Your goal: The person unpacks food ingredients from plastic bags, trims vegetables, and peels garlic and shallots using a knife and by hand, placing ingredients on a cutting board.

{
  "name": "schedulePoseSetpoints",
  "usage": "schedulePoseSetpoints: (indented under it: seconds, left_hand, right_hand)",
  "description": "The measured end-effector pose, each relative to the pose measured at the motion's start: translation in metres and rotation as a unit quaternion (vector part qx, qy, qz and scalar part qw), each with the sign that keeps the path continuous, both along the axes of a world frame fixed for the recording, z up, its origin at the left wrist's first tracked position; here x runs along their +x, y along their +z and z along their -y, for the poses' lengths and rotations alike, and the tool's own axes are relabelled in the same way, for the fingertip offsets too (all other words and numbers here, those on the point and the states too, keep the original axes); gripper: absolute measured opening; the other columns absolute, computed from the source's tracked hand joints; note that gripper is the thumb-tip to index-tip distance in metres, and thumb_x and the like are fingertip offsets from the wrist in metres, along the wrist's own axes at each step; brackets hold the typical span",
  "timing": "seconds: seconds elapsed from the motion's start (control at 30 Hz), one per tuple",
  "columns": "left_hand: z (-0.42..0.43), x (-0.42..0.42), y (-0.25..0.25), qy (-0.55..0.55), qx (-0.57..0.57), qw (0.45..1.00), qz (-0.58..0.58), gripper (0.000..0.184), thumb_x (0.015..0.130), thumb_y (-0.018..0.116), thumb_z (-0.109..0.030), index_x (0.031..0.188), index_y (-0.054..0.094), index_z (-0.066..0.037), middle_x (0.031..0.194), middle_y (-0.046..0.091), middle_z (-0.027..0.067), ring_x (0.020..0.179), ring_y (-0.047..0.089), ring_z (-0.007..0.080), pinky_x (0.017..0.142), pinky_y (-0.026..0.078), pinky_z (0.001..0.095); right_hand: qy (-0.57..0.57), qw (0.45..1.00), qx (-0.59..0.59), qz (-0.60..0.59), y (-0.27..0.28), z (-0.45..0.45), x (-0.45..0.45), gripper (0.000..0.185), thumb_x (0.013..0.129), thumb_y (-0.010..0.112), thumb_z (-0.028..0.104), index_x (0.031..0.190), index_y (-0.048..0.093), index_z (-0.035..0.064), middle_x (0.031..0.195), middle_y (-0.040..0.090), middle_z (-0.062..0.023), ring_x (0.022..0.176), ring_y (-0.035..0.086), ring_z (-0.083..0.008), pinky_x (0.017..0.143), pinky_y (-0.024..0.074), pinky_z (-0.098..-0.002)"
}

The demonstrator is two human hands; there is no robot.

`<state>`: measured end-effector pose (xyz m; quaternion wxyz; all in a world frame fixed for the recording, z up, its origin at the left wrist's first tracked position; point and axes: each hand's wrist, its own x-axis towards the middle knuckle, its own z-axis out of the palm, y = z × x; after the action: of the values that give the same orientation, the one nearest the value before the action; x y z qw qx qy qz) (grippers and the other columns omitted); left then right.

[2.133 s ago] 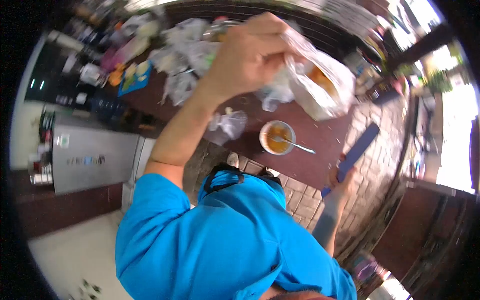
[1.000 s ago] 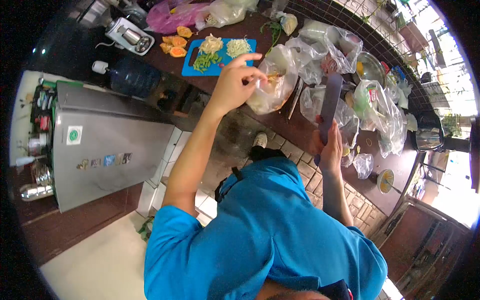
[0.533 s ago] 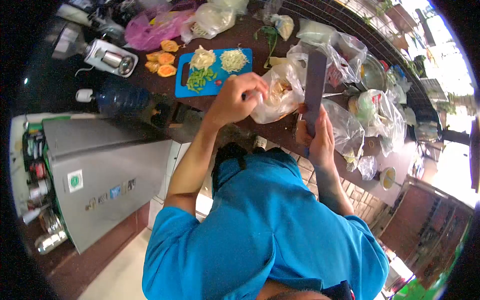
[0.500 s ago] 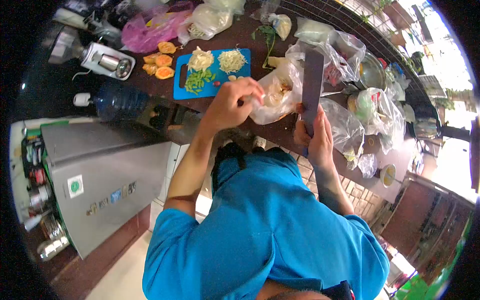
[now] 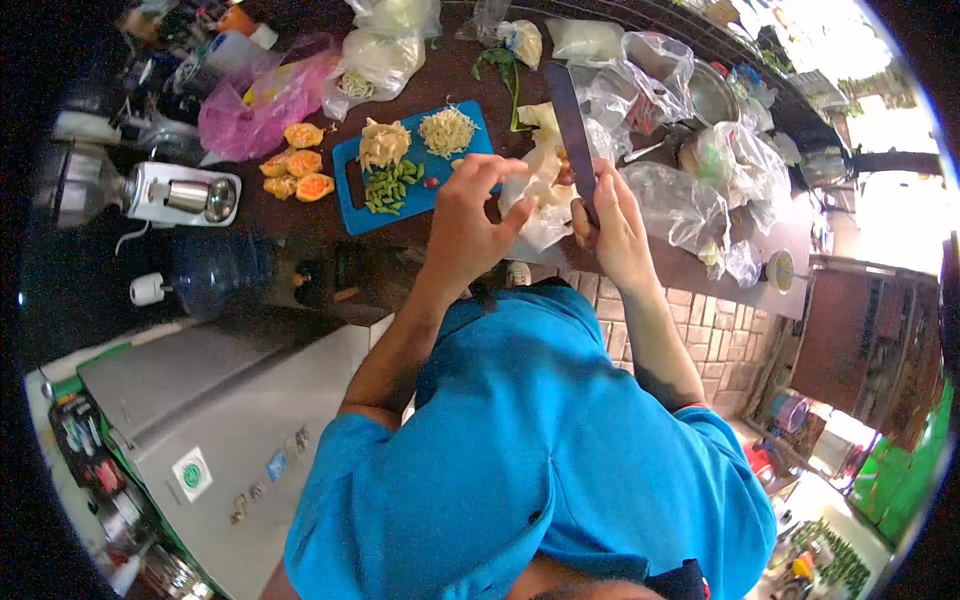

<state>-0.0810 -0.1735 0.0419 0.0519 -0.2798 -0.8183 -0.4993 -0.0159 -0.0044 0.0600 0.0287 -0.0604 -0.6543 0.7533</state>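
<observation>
My right hand [image 5: 622, 230] is closed round the handle of a knife [image 5: 571, 125], its broad dark blade pointing away from me and tilted left. My left hand [image 5: 470, 220] hovers by the near right corner of a blue cutting board [image 5: 352, 215], thumb and fingers apart, nothing visible between them. Between the hands lies an open plastic bag [image 5: 545, 225], with a reddish shallot [image 5: 567, 177] beside the blade. On the board are pale slices [image 5: 384, 144], pale shreds [image 5: 447, 133], chopped green pieces [image 5: 390, 188] and a small shallot [image 5: 431, 183]. My left fingers partly hide the board's right side.
Orange cut pieces [image 5: 314, 187] lie left of the board, near a pink plastic bag [image 5: 225, 120] and a blender [image 5: 185, 195]. Clear bags [image 5: 675, 205], a metal bowl [image 5: 712, 95] and a small cup [image 5: 780, 270] stand on the right. A grey fridge [image 5: 200, 390] is at lower left.
My left hand has gone from curled fingers to spread ones and sits slightly lower. The knife, still in my right hand, has tipped to the left. The whole view has shifted.
</observation>
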Motion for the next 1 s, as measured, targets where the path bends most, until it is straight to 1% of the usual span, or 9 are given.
schedulePoseSetpoints:
  seconds: [0.17,0.33,0.4,0.47,0.6,0.7,0.8,0.87,1.0]
  left_hand:
    - [-0.008,0.001,-0.001,-0.088,0.184,0.954,0.219,0.034,0.08,0.072,-0.001,0.112,0.06,0.003,0.103,0.069,0.0135,0.096,0.067,0.0173,0.084,0.054,0.0289]
    - [-0.019,-0.003,-0.01,-0.139,0.195,0.947,0.215,0.024,0.082,0.069,0.0,0.104,0.062,0.004,0.097,0.07,0.0143,0.088,0.069,0.018,0.081,0.055,0.0291]
    - [-0.022,-0.003,-0.016,-0.146,0.207,0.944,0.21,0.021,0.083,0.068,0.0,0.102,0.063,0.004,0.095,0.071,0.0139,0.086,0.069,0.0181,0.08,0.055,0.0289]
    - [-0.027,-0.004,-0.018,-0.14,0.217,0.946,0.194,0.014,0.085,0.068,-0.005,0.096,0.066,0.003,0.09,0.071,0.0122,0.081,0.068,0.0133,0.07,0.055,0.0251]
    - [-0.035,-0.004,-0.011,-0.124,0.185,0.96,0.17,0.015,0.087,0.066,-0.007,0.1,0.067,0.001,0.092,0.07,0.012,0.078,0.067,0.0127,0.068,0.055,0.0248]
    - [-0.042,0.003,-0.013,-0.08,0.253,0.953,0.146,0.018,0.088,0.066,-0.009,0.104,0.066,0.001,0.097,0.068,0.0123,0.08,0.066,0.013,0.067,0.055,0.0252]
    - [-0.045,0.007,-0.007,-0.046,0.148,0.976,0.154,0.021,0.087,0.067,-0.007,0.107,0.065,0.001,0.098,0.068,0.0127,0.082,0.067,0.0138,0.067,0.055,0.0254]
    - [-0.051,0.009,-0.012,-0.058,0.246,0.961,0.116,0.023,0.085,0.068,-0.002,0.107,0.065,0.003,0.096,0.069,0.0131,0.081,0.067,0.0146,0.067,0.055,0.0249]
    - [-0.048,0.014,-0.016,-0.023,0.241,0.957,0.16,0.025,0.083,0.069,0.002,0.107,0.065,0.004,0.096,0.069,0.0134,0.082,0.068,0.0152,0.066,0.055,0.0241]
  right_hand:
    - [-0.035,0.998,-0.031,0.034,-0.004,0.018,0.009,0.035,0.104,0.033,0.035,0.11,0.053,0.0066,0.06,0.036,0.0071,0.049,0.029,-0.0018,0.045,0.0209,-0.0214]
    - [-0.09,0.996,0.021,0.014,-0.004,0.027,0.017,0.035,0.104,0.033,0.033,0.114,0.054,0.0065,0.062,0.038,0.0067,0.05,0.032,-0.0022,0.045,0.0244,-0.0202]
    - [-0.108,0.994,0.017,0.015,-0.007,0.026,0.019,0.04,0.103,0.031,0.042,0.116,0.048,0.0075,0.056,0.034,0.0051,0.045,0.028,-0.0034,0.042,0.0206,-0.0211]
    - [-0.086,0.996,-0.013,0.019,-0.003,0.02,0.023,0.041,0.103,0.03,0.042,0.118,0.046,0.0072,0.055,0.034,0.0043,0.044,0.029,-0.0044,0.042,0.0216,-0.0215]
    - [-0.079,0.991,-0.1,0.048,0.003,0.009,0.021,0.039,0.104,0.03,0.039,0.117,0.049,0.0075,0.056,0.034,0.0051,0.046,0.031,-0.0044,0.042,0.0251,-0.0216]
    - [-0.067,0.991,-0.105,0.054,0.003,0.001,0.017,0.038,0.104,0.031,0.037,0.115,0.053,0.0085,0.057,0.036,0.0069,0.048,0.033,-0.0034,0.043,0.027,-0.0213]
    - [-0.049,0.993,-0.088,0.061,0.004,-0.008,0.013,0.037,0.104,0.032,0.037,0.114,0.054,0.0092,0.058,0.037,0.0069,0.048,0.034,-0.0032,0.043,0.0266,-0.0207]
    - [-0.038,0.994,-0.083,0.065,0.004,-0.01,0.011,0.036,0.104,0.032,0.036,0.113,0.054,0.0094,0.059,0.038,0.0069,0.048,0.034,-0.0031,0.043,0.0266,-0.0204]
    - [-0.017,0.993,-0.096,0.062,0.001,-0.013,0.009,0.031,0.104,0.036,0.033,0.111,0.055,0.0093,0.062,0.037,0.0067,0.049,0.035,-0.0028,0.044,0.027,-0.0202]
